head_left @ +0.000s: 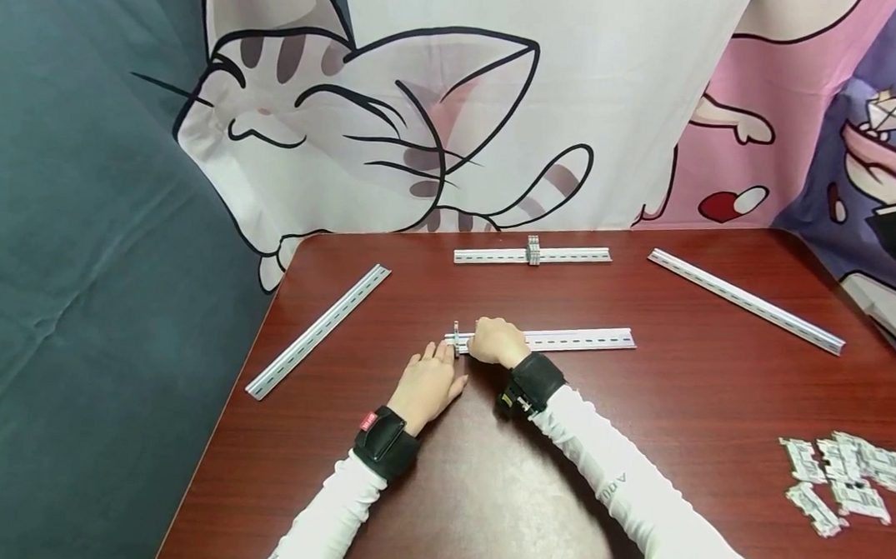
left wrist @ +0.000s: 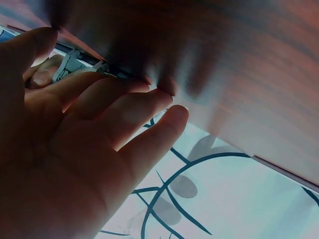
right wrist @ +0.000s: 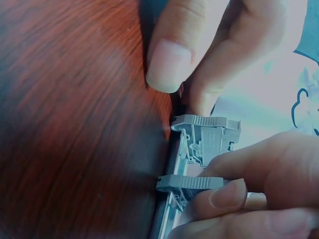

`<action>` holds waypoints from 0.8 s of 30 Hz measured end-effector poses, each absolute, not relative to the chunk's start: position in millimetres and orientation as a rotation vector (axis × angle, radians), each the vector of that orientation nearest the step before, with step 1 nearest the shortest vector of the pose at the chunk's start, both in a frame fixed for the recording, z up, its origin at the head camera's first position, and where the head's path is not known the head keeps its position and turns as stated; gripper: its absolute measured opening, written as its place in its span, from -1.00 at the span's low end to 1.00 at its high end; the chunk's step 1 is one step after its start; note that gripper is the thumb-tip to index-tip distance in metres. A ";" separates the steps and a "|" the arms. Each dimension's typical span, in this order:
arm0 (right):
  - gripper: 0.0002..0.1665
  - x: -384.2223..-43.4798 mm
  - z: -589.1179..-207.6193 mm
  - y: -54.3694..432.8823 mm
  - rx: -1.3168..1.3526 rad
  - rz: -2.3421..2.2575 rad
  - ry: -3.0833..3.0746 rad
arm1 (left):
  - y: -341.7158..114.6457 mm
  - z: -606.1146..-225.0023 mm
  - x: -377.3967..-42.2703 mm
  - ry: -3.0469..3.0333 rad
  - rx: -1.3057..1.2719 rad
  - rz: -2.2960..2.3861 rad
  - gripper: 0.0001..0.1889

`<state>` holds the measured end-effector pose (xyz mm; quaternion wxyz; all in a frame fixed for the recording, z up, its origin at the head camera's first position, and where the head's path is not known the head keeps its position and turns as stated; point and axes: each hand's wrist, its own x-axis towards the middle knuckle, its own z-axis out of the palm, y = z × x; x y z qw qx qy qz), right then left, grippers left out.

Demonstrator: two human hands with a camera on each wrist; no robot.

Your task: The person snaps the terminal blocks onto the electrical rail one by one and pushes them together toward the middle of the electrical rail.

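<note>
A slotted metal DIN rail (head_left: 580, 340) lies crosswise on the table in front of me. Near its left end a grey DIN-rail clip (right wrist: 209, 137) stands across it. My right hand (head_left: 499, 342) pinches a second grey clip (right wrist: 192, 182) between thumb and fingers, a short way along the same rail. My left hand (head_left: 427, 387) lies at the rail's left end, its fingers nearly straight and their tips close by the first clip. In the left wrist view its palm (left wrist: 75, 149) faces the camera.
A far rail (head_left: 486, 256) carries a small stack of grey clips (head_left: 533, 250). Bare rails slant at the left (head_left: 318, 332) and right (head_left: 747, 301). Several loose pale clips (head_left: 852, 472) lie at the right front. A printed cloth (head_left: 613, 112) hangs behind the table (head_left: 683, 406).
</note>
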<state>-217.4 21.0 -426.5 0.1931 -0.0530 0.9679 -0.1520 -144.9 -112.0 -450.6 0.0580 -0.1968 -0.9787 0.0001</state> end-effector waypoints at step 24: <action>-0.60 -214.1 -429.3 17.8 -0.179 -0.390 2.816 | -114.5 -451.4 -144.7 -2.896 -0.603 0.021 -0.42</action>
